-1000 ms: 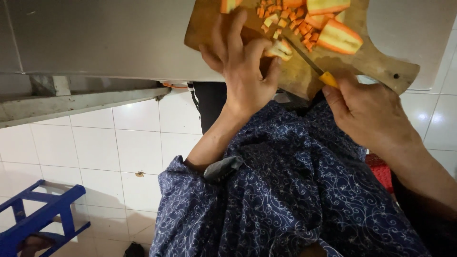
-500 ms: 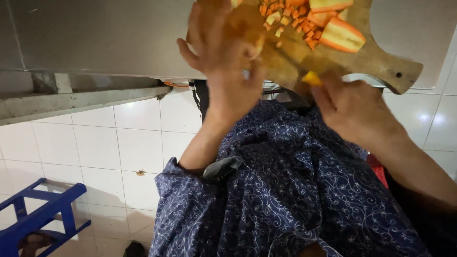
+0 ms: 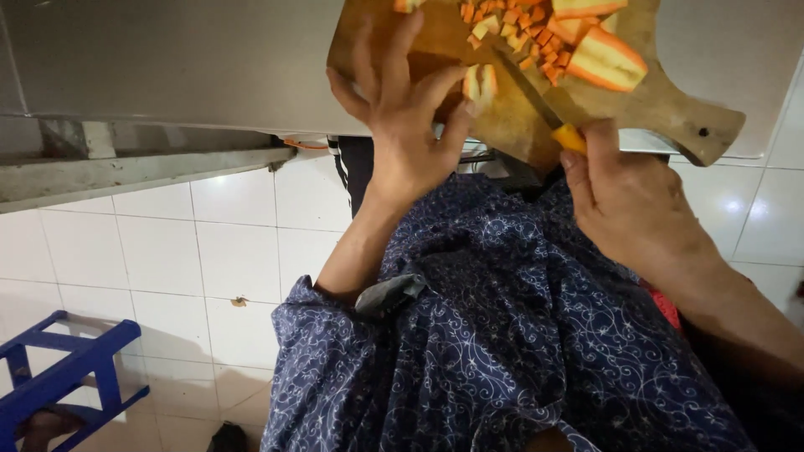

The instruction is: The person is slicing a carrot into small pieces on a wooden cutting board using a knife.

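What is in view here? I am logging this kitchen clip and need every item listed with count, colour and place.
cutting board: one, brown wood, on the steel counter, handle to the right
carrot piece: one, orange and pale, on the board under the left fingertips
large carrot chunks: two at least, orange, upper right of the board
diced carrot: many, orange, top middle of the board
knife: one, yellow handle, blade lying across the board
counter: one, grey steel, upper left
stool: one, blue, lower left on the tiled floor
garment: one, dark blue patterned, centre
left hand: steadying the carrot piece
right hand: gripping the knife
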